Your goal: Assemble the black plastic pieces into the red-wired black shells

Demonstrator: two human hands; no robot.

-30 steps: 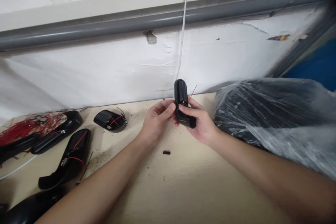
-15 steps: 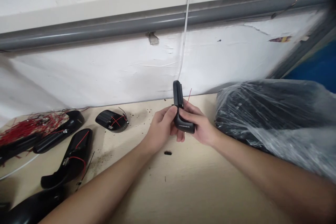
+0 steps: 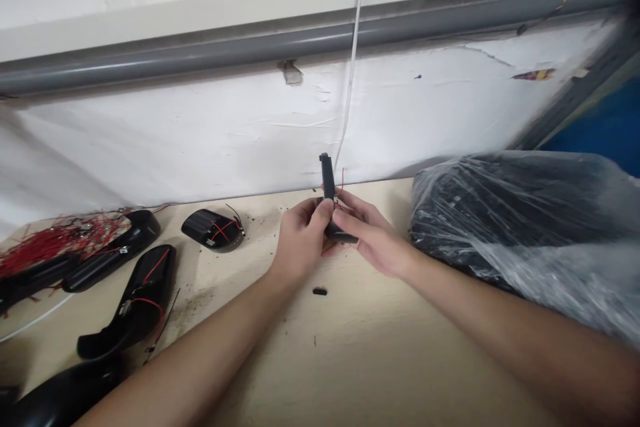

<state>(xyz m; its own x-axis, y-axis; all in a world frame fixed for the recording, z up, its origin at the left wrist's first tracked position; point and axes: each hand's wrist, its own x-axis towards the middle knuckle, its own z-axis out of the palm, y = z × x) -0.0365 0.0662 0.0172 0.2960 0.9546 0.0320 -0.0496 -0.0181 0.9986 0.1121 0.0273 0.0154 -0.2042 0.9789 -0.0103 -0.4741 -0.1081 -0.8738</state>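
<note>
Between both hands, above the middle of the table, is a black plastic housing (image 3: 328,177) with a narrow end pointing up and away. My left hand (image 3: 303,233) is closed on its left side, the thumb pressed against it. My right hand (image 3: 373,233) grips the lower right part, thumb laid along it. A thin red wire (image 3: 343,180) stands up from the housing near the right fingers. The fingers partly hide the lower part of the housing, and its inside cannot be made out.
To the left lie black housing parts (image 3: 150,287) with red wires, a smaller black part (image 3: 213,228) and a heap of red wires (image 3: 65,240). Black items in a clear plastic bag (image 3: 500,213) sit at right. A white cable (image 3: 353,67) hangs in front of the back panel (image 3: 225,140).
Both hands have turned the housing so that it shows narrower, and its upper end has shifted slightly left. The lettering on its lower part is now mostly out of sight.
</note>
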